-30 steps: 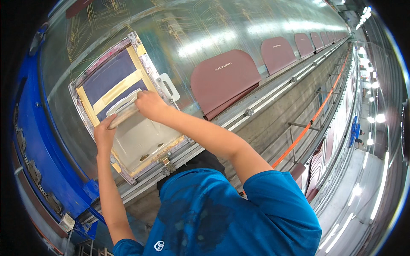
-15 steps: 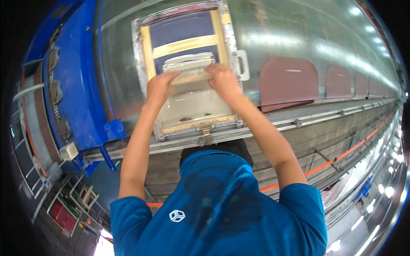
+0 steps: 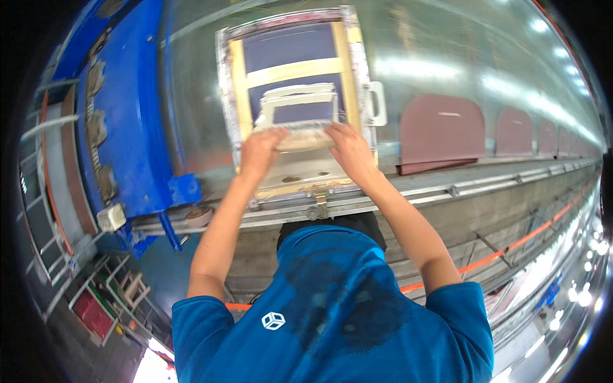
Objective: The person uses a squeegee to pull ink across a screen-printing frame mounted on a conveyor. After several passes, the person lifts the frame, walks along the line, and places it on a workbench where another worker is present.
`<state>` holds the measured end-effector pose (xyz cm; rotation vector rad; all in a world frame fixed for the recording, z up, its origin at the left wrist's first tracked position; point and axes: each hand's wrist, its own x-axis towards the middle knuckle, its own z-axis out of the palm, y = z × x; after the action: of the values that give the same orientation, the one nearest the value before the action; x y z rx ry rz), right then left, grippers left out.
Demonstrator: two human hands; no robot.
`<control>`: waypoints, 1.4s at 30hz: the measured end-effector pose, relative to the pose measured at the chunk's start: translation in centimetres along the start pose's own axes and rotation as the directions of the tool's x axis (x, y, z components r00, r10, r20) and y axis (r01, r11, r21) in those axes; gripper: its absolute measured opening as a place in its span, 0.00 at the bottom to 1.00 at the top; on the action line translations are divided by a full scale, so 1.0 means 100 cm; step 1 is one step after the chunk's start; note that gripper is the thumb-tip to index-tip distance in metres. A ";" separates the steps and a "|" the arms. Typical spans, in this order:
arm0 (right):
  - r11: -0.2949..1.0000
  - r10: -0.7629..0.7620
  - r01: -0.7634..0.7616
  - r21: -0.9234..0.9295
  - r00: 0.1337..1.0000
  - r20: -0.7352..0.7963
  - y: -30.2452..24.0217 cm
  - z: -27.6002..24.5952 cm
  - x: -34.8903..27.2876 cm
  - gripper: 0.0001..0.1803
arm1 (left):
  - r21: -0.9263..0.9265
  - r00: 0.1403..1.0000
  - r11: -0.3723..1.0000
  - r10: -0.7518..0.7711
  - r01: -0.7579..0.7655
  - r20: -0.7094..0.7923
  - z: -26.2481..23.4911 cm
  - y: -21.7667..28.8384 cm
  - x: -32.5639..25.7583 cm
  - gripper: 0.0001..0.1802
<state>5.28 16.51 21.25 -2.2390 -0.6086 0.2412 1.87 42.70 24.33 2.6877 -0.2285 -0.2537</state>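
Seen from the head camera, a person in a blue short-sleeved shirt [image 3: 377,300] grips a pale bar [image 3: 308,137] with both hands over a framed screen [image 3: 226,83] at the edge of a long, glossy green table [image 3: 408,29]. The left hand [image 3: 258,154] is closed around the bar's left end, the right hand [image 3: 351,152] around its right end; the bar lies crosswise in the lower half of the frame. Just beyond it, a band of whitish material [image 3: 297,92] streaks the dark purple mesh [image 3: 290,48], which is crossed higher up by a strip of yellow tape [image 3: 294,71]. A white handle [image 3: 379,103] juts from the frame's right side, and a small metal clamp [image 3: 321,199] sits at its near edge, by a metal rail [image 3: 421,195]. Rounded maroon panels [image 3: 442,131] line the table to the right; blue machinery [image 3: 128,127] stands at left.
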 end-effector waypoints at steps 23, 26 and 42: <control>0.947 0.287 -0.155 0.281 0.798 -0.529 0.137 -0.120 0.018 0.30 | -0.056 0.960 0.959 -0.279 0.276 -0.033 -0.016 0.124 0.050 0.26; 0.857 0.470 -0.316 0.408 0.805 -0.363 0.146 -0.108 0.072 0.26 | -0.027 0.947 0.948 -0.318 0.317 -0.052 -0.073 0.128 0.072 0.23; 0.481 0.528 -0.174 0.859 0.840 -0.125 -0.021 -0.040 -0.030 0.16 | -0.863 0.183 0.195 -0.976 0.466 -0.122 -0.085 0.079 -0.219 0.36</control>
<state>3.34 13.65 25.47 -1.3598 0.2228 0.2288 -18.57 43.36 38.40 1.6251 1.3829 0.3557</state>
